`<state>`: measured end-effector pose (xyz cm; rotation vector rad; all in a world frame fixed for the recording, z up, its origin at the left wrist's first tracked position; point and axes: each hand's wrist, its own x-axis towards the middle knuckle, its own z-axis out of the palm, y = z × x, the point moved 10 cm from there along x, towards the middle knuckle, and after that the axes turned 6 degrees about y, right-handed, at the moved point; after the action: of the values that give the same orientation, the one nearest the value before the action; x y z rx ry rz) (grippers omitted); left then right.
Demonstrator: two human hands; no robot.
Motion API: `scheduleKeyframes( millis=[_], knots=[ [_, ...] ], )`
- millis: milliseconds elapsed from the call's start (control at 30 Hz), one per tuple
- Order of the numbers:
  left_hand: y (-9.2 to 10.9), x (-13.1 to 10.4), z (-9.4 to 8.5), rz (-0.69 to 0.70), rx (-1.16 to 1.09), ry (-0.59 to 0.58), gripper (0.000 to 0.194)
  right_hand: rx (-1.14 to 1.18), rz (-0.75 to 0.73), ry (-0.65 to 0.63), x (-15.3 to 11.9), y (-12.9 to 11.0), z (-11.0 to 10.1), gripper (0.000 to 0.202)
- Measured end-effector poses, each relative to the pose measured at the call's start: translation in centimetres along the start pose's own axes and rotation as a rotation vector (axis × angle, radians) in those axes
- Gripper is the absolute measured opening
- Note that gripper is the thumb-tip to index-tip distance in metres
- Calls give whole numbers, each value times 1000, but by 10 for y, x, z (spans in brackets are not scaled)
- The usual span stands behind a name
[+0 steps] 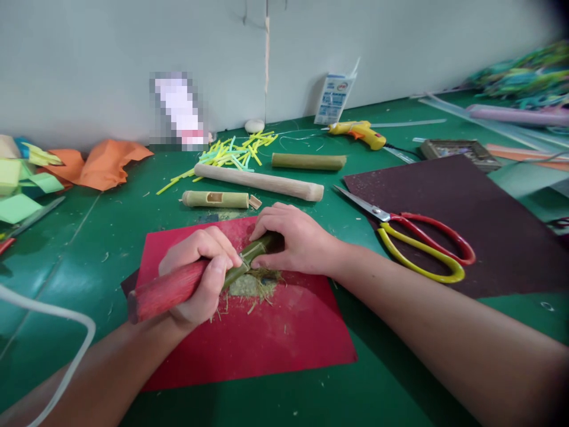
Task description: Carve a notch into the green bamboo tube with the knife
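My left hand (208, 267) is closed around the thick red handle of a carving tool (171, 290). Its tip meets a green bamboo tube (256, 249), though the fingers hide most of the blade. My right hand (296, 237) grips the far end of that tube, thumb on the near side and fingers over the far side. Beneath both hands lies a red sheet (275, 338), worn pale in the middle, with fine green shavings (262, 290) scattered on it. Just beyond sits a pale bamboo tube (229, 200) with a rectangular notch.
Red-and-yellow-handled scissors (382, 216) lie on a dark sheet (498, 237) at right. Behind are a wooden stick (258, 179), another bamboo piece (306, 161), yellow-green strips (240, 153) and a yellow glue gun (358, 131). A white cable (48, 307) crosses the left front.
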<state>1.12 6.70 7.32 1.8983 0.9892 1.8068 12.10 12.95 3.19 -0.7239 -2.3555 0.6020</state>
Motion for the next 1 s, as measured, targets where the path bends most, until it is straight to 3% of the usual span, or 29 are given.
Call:
scheduleKeyframes(
  millis=[167, 400, 567, 1000],
  knots=[
    [-8, -3, -6, -41, -36, 58, 13, -3, 8, -5, 0, 0, -1, 32],
    [-25, -6, 10, -222, 14, -107, 6, -19, 5, -25, 1, -1, 0, 30],
    [-27, -5, 10, -271, 44, -94, 6, 2, -6, -20, 1, -1, 0, 31],
    [-15, 3, 6, -181, 65, 0, 16, 15, -8, 8, 0, -1, -1, 31]
  ],
)
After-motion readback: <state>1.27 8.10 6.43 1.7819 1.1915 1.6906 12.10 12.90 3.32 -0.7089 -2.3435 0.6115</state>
